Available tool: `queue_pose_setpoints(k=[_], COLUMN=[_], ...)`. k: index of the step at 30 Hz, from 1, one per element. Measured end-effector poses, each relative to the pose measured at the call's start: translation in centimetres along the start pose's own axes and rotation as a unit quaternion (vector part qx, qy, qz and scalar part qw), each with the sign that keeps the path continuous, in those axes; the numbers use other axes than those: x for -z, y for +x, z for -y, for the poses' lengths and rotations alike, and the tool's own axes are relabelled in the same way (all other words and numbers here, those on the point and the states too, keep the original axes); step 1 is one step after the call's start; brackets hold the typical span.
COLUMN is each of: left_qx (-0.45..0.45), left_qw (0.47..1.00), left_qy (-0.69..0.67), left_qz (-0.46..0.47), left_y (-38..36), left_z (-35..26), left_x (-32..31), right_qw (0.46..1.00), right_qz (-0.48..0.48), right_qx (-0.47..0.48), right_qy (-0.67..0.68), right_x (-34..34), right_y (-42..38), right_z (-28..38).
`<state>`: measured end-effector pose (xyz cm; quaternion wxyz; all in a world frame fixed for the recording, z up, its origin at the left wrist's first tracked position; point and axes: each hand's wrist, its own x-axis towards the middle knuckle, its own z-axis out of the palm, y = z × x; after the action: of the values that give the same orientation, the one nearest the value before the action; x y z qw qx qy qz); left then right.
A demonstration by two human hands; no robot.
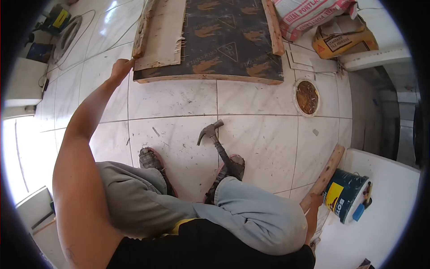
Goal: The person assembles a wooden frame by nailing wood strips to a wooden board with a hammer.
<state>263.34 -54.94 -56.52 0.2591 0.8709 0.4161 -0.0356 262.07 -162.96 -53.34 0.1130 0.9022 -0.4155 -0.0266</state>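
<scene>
My left hand [121, 70] is closed at the near left corner of a black-faced plywood panel [224, 38], by the end of a rough wooden batten [142, 38] along its side. At my right side, my right hand [315, 202] grips the lower part of a wooden plank [329, 169], its fingers partly hidden behind my knee. A claw hammer [209, 131] lies between my feet, its dark handle across my shoe. A pale, splintered strip of plywood [165, 38] rests on the panel's left part.
A green bucket [344, 190] holding tools stands beside the plank. Beyond it is a white board [389, 201]. A round tub of brownish bits [307, 97] sits on the tiles. Cement [309, 18] and tile adhesive bags [345, 38] are at the far right. Cables and a coiled hose [67, 40] lie far left.
</scene>
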Motion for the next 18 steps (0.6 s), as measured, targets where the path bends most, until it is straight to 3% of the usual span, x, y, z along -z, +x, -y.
queue_pose_setpoints(k=[1,4,7,12,14,16,18], left_qx=[-0.090,-0.064,-0.011,-0.016,-0.014,-0.019,-0.008], left_qw=[0.996,0.998,0.998,0.993,0.990,0.991,0.990], left_qy=[-0.004,-0.014,0.057,0.117,0.138,0.132,0.136], left_qz=[0.007,-0.012,0.033,0.000,0.011,-0.004,-0.029], left_y=[3.6,0.1,-0.6,0.6,3.9,2.0,0.4], left_z=[3.8,-0.1,-4.3,-5.8,-3.3,-5.2,-6.7], left_x=[-0.1,0.1,2.5,1.9,0.6,0.8,2.2], right_qw=[1.000,0.994,0.968,0.878,0.847,0.800,0.779], right_qz=[-0.010,-0.030,-0.019,0.136,0.188,0.203,0.274], right_qx=[-0.010,-0.018,0.021,0.176,0.277,0.395,0.451], right_qy=[0.014,0.107,0.250,0.423,0.412,0.404,0.338], right_x=[0.5,1.4,2.7,4.9,5.1,6.2,8.7], right_y=[-0.4,-2.6,-6.4,-14.7,-17.4,-18.7,-20.4], right_z=[-1.0,-3.5,-4.1,2.1,6.5,10.9,16.2])
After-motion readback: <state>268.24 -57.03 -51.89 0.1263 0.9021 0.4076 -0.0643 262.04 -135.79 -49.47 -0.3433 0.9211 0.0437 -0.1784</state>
